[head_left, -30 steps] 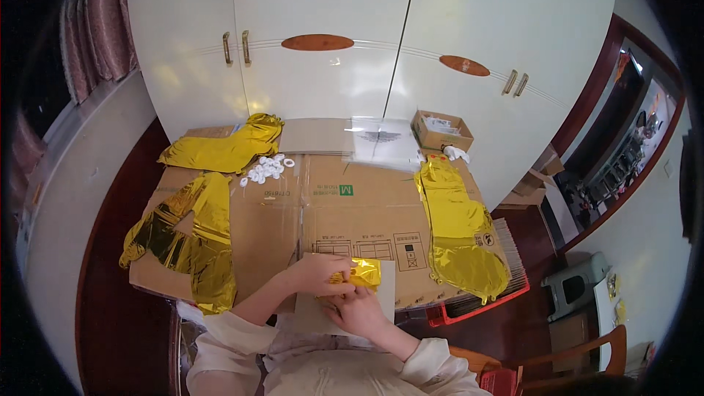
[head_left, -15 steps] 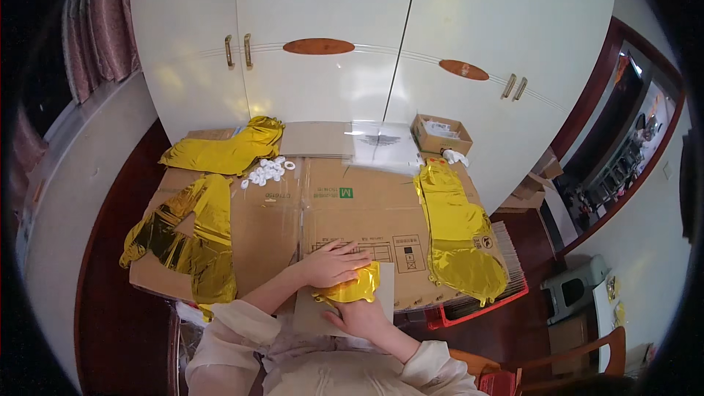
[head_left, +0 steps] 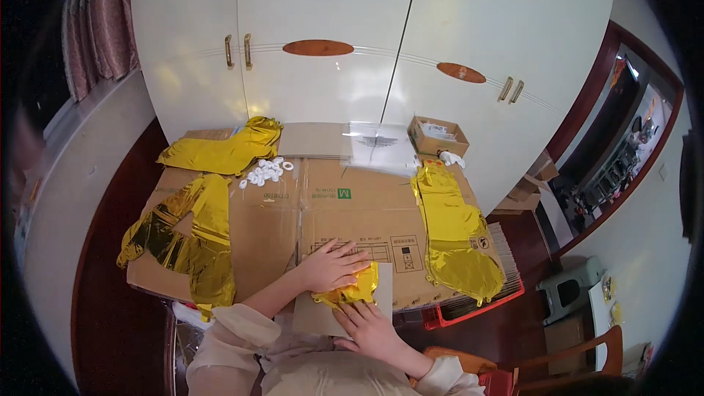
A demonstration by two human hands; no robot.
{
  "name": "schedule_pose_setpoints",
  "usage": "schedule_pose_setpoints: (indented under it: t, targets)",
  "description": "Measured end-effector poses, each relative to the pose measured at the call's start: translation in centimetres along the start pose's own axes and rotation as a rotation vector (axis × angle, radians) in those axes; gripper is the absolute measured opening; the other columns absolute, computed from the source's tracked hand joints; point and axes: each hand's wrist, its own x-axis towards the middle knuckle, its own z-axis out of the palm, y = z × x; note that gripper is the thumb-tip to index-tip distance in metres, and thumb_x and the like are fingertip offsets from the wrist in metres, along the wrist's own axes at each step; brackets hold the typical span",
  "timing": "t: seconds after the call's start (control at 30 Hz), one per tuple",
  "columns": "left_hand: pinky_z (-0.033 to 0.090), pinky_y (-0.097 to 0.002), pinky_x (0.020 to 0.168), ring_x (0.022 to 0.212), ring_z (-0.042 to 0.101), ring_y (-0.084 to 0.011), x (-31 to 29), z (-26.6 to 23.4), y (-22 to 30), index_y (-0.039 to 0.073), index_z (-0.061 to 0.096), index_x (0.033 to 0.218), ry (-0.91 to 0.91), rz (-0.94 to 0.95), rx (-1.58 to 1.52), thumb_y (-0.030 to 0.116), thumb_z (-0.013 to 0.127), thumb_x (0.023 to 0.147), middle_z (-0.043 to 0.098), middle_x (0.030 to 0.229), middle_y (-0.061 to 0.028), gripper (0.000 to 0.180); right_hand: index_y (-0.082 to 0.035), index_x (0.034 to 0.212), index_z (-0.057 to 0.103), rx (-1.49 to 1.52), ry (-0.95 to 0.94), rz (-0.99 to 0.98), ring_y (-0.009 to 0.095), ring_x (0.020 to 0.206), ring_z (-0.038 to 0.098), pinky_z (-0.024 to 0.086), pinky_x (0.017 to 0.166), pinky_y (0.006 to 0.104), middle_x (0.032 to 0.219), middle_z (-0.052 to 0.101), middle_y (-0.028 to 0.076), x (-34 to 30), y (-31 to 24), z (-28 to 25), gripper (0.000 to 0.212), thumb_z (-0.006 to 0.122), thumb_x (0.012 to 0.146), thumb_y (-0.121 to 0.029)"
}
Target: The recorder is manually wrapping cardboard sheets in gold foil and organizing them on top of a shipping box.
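A folded piece of shiny gold foil (head_left: 358, 287), apparently a flat foil balloon, lies on a grey-brown card (head_left: 312, 317) at the table's near edge. My left hand (head_left: 331, 269) presses on the foil's upper left part, palm down with fingers stretched out. From the lower right, my right hand (head_left: 369, 331) rests on the card, its spread fingertips touching the foil's lower edge. Larger flat gold foil balloons lie around: one at the left (head_left: 209, 238), one at the far left (head_left: 227, 150) and one at the right (head_left: 458, 235).
Small white rings (head_left: 265, 171) sit in a pile beside the far-left balloon. Grey card (head_left: 315, 139), clear plastic sleeves (head_left: 378, 147) and an open cardboard box (head_left: 438, 136) line the back. Flattened cardboard (head_left: 271, 249) covers the table. A red crate (head_left: 477, 309) stands by its right edge.
My right hand has turned and slid back toward me; its fingers now lie spread at the foil's lower edge. My left hand stays nearly in place on the foil.
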Motion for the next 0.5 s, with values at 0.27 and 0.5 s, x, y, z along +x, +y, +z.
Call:
schedule_pose_setpoints:
  t: [0.27,0.5]
  targets:
    - [0.018,-0.0574,0.116,0.144,0.031,-0.0278,-0.1,-0.3,0.7,0.022,0.045,0.145,-0.011,0.007,0.125,0.043,0.045,0.099,0.039,0.153,-0.0002,0.051,-0.007,0.125,0.057,0.026,0.091,0.103,0.029,0.118,0.051,0.041,0.101,0.0432,0.122,0.055,0.012,-1.6,-0.3,1.0,0.055,0.069,0.082,-0.039]
    - [0.018,-0.0582,0.117,0.144,0.031,-0.0261,-0.3,0.4,1.6,0.018,0.045,0.145,-0.045,0.039,0.018,0.037,0.047,0.098,0.042,0.151,-0.0019,0.050,-0.006,0.125,0.056,0.125,0.110,0.146,0.034,0.118,0.049,0.040,0.102,0.0467,0.124,0.051,0.016,-1.6,0.2,1.5,0.058,0.070,0.082,-0.042]
